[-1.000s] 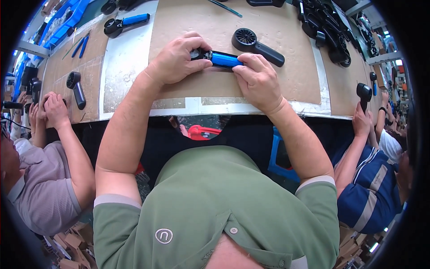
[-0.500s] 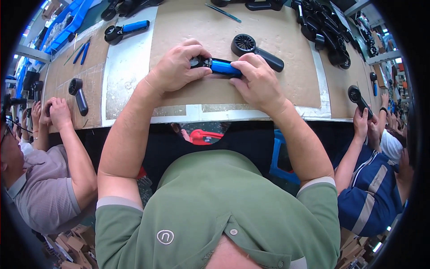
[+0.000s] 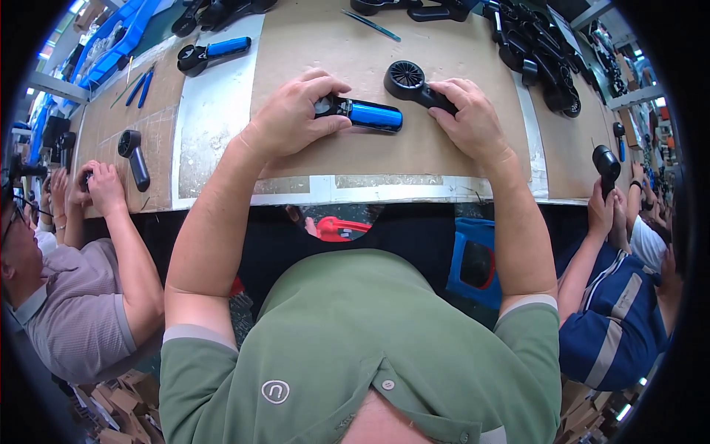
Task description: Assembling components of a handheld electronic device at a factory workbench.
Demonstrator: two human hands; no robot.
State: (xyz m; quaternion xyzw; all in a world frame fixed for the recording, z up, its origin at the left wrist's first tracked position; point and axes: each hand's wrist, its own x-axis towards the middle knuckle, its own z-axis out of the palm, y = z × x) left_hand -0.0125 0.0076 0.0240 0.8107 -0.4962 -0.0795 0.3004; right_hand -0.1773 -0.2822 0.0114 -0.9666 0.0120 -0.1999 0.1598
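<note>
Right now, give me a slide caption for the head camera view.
Left hand grips a blue-handled fan on the cardboard-covered bench; right hand rests on a black handheld fan.

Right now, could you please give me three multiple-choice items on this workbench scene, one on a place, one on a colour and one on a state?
1. Where does the black handheld fan lie?
A. Under the right hand, right of the blue-handled unit
B. On the floor
C. In the left hand

2. What colour is the handle of the unit in the left hand?
A. Red
B. Blue
C. Yellow

3. How does the left hand meet that unit?
A. It hovers well clear of it
B. It lies flat beside it
C. Its fingers close around the black end

Answers:
1 A, the right hand's fingers rest on the fan's handle on the cardboard mat.
2 B, the handle shows bright blue.
3 C, thumb and fingers wrap the black end.
</note>
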